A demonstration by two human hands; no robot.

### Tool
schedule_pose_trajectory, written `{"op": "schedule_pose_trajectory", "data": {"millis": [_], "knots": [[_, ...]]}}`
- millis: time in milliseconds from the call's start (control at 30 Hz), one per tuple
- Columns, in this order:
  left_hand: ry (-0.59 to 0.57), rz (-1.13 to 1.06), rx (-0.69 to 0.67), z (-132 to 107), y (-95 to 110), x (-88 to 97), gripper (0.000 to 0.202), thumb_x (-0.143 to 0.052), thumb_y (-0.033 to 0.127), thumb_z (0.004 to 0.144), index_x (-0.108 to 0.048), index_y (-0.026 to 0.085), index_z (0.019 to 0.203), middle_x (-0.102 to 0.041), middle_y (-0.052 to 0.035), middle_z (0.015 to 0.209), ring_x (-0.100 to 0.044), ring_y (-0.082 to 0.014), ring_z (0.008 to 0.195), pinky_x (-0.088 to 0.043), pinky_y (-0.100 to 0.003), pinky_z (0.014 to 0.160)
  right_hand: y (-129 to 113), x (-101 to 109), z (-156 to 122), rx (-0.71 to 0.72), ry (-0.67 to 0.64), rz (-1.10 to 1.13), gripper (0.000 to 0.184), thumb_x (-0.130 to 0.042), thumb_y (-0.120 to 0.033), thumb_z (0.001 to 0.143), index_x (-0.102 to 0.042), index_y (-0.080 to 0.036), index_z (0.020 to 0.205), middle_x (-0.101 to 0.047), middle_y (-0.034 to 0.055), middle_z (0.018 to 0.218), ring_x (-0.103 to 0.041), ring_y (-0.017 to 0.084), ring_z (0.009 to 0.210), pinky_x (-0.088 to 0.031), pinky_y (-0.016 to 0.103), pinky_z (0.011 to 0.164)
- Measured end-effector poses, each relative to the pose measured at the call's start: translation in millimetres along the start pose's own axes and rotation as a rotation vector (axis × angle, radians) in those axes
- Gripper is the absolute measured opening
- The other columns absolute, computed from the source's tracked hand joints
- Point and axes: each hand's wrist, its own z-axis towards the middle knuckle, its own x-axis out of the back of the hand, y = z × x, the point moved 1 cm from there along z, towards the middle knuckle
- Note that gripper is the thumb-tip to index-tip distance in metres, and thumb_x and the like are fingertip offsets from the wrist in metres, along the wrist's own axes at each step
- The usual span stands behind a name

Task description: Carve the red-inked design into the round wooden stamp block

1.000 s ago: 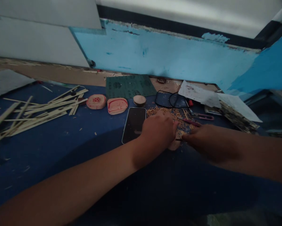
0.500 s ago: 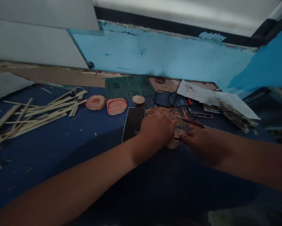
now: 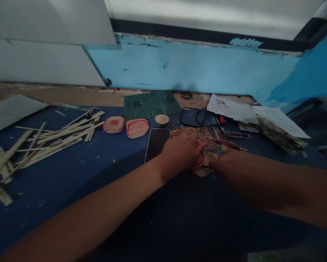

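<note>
My left hand (image 3: 183, 151) is curled over a small wooden piece (image 3: 201, 171) on the blue table (image 3: 70, 174), its fingers pressing it down. My right hand (image 3: 229, 163) comes in from the right with fingers pinched on a thin dark tool whose tip touches the piece; the tool is mostly hidden. Wood shavings (image 3: 207, 140) lie just behind both hands. A black phone (image 3: 157, 142) lies face up beside my left hand.
Two wooden slices with red markings (image 3: 113, 124) (image 3: 137, 128) and a small round wood disc (image 3: 162, 120) sit behind the phone. Thin wooden sticks (image 3: 43, 140) lie scattered at left. Green sandpaper (image 3: 151, 104), a black cable (image 3: 199, 117), red-handled snips (image 3: 236, 135) and papers (image 3: 231, 108) lie at the back.
Both hands stay on the wooden piece with only slight shifts; my right hand has drawn in closer to the left. The camera view moved a little.
</note>
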Motion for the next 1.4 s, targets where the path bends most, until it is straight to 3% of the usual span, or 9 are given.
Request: {"op": "schedule_pose_trajectory", "data": {"millis": [100,200,333,467,567,700,867,1067,1400], "knots": [[0.004,-0.005,-0.047,0.7,-4.5,-2.2,0.047,-0.048,0.056,0.117,-0.073,0.016,0.124,-0.080,-0.0146,0.122,-0.077,-0.0311,0.118,-0.059,-0.035,0.089,3.0,15.2,-8.8,-0.030,-0.008,0.093,0.028,-0.065,-0.016,0.090,-0.086,-0.027,0.105,-0.083,0.0076,0.090,-0.077,0.026,0.073,-0.055,0.033,0.066],[-0.023,-0.009,-0.052,1.1,-5.2,-2.4,0.047,-0.047,0.053,0.118,-0.072,0.015,0.127,-0.079,-0.0159,0.127,-0.076,-0.0310,0.122,-0.058,-0.036,0.096,14.3,28.7,-18.2,-0.021,-0.023,0.402,0.031,-0.065,-0.024,0.095,-0.086,-0.027,0.118,-0.086,0.0082,0.110,-0.082,0.027,0.089,-0.062,0.033,0.075],[-0.032,-0.046,-0.048,2.3,-6.0,-1.1,0.046,-0.048,0.054,0.117,-0.073,0.015,0.121,-0.079,-0.0150,0.124,-0.077,-0.0315,0.114,-0.058,-0.039,0.095,32.6,21.6,-20.1,0.071,-0.011,0.791,0.036,-0.078,-0.037,0.099,-0.081,-0.025,0.132,-0.086,0.0095,0.116,-0.083,0.027,0.096,-0.063,0.029,0.071],[-0.056,-0.112,-0.053,4.9,-8.3,2.2,0.045,-0.049,0.052,0.116,-0.074,0.015,0.113,-0.080,-0.0148,0.121,-0.076,-0.0289,0.107,-0.057,-0.037,0.089,35.9,3.5,-2.0,0.238,0.257,0.734,0.022,-0.074,-0.039,0.105,-0.086,-0.021,0.107,-0.085,0.0096,0.094,-0.079,0.022,0.077,-0.055,0.028,0.060],[-0.088,-0.158,-0.073,7.6,-10.6,4.1,0.037,-0.051,0.043,0.114,-0.075,0.016,0.110,-0.080,-0.0145,0.120,-0.075,-0.0281,0.108,-0.057,-0.036,0.090,27.6,-2.0,16.1,0.357,0.496,0.711,0.035,-0.069,-0.040,0.109,-0.084,-0.021,0.085,-0.081,0.0070,0.083,-0.075,0.021,0.076,-0.055,0.032,0.068],[-0.091,-0.214,-0.087,10.1,-12.8,4.0,0.030,-0.052,0.035,0.110,-0.076,0.018,0.104,-0.082,-0.0112,0.114,-0.076,-0.0266,0.107,-0.058,-0.036,0.094,15.5,-6.2,36.5,0.415,0.625,1.182,0.059,-0.064,-0.050,0.114,-0.061,-0.023,0.061,-0.055,-0.0019,0.059,-0.053,0.014,0.054,-0.044,0.032,0.054],[-0.081,-0.216,-0.069,9.4,-11.6,3.0,0.030,-0.051,0.030,0.108,-0.077,0.018,0.097,-0.082,-0.0091,0.104,-0.076,-0.0242,0.096,-0.059,-0.035,0.090,11.2,-18.8,49.2,0.431,0.633,1.499,0.056,-0.075,-0.049,0.107,-0.055,-0.023,0.060,-0.038,-0.0041,0.058,-0.030,0.013,0.051,-0.025,0.035,0.049],[-0.057,-0.222,-0.090,8.8,-12.5,1.8,0.027,-0.054,0.028,0.107,-0.078,0.019,0.101,-0.083,-0.0081,0.107,-0.077,-0.0240,0.104,-0.061,-0.033,0.096,8.8,-21.0,50.3,0.473,0.575,1.713,0.068,-0.073,-0.049,0.107,-0.039,-0.023,0.055,-0.027,-0.0063,0.053,-0.024,0.011,0.047,-0.024,0.034,0.048],[-0.042,-0.213,-0.092,10.0,-19.0,-5.9,0.026,-0.057,0.032,0.108,-0.080,0.021,0.108,-0.083,-0.0075,0.108,-0.078,-0.0250,0.107,-0.061,-0.033,0.095,7.2,-29.0,48.3,0.501,0.488,1.669,0.061,-0.068,-0.039,0.109,-0.039,-0.021,0.058,-0.033,-0.0049,0.056,-0.031,0.011,0.051,-0.028,0.034,0.052]]}}
